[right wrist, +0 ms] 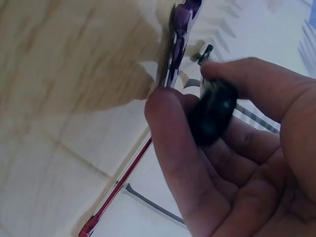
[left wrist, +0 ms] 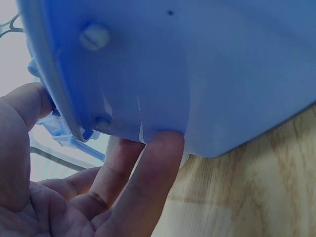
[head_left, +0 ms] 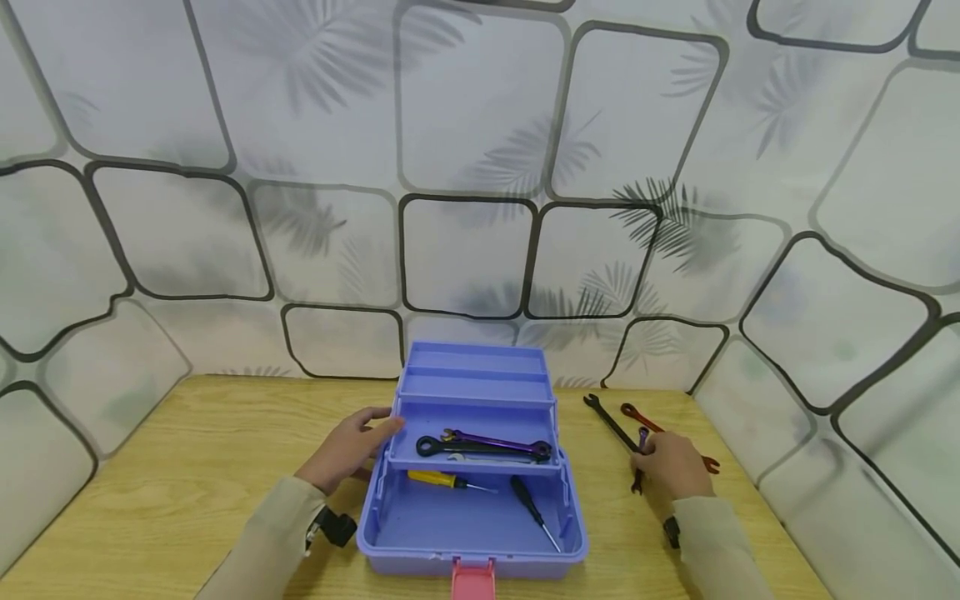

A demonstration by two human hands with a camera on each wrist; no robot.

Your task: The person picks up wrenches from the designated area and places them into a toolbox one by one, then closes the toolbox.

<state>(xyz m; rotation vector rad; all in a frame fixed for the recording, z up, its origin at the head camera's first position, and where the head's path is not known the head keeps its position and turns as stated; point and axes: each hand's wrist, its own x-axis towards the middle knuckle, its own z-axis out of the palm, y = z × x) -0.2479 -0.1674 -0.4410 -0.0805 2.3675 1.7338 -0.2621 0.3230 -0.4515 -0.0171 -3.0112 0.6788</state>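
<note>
My left hand [head_left: 348, 450] grips the left side of the open periwinkle-blue toolbox [head_left: 450, 525], thumb over the edge. Its fingers [left wrist: 153, 173] press the outer wall in the left wrist view. At the right, my right hand [head_left: 678, 467] pinches the near end of a black wrench [head_left: 611, 421]; the right wrist view shows that rounded dark end [right wrist: 215, 111] between thumb and fingers. Beneath this hand lies a purple wrench [head_left: 637, 481], partly covered. Beside it is a red wrench [head_left: 641, 416], its middle hidden by the hand.
The raised tray [head_left: 465, 417] holds black [head_left: 480, 448], purple [head_left: 498, 439] and silver wrenches. In the lower compartment lie a yellow-handled screwdriver [head_left: 431, 477] and a black-handled screwdriver [head_left: 527, 497]. A pink latch [head_left: 473, 581] hangs at the front. Patterned cloth walls [head_left: 465, 258] enclose the wooden table [head_left: 187, 483].
</note>
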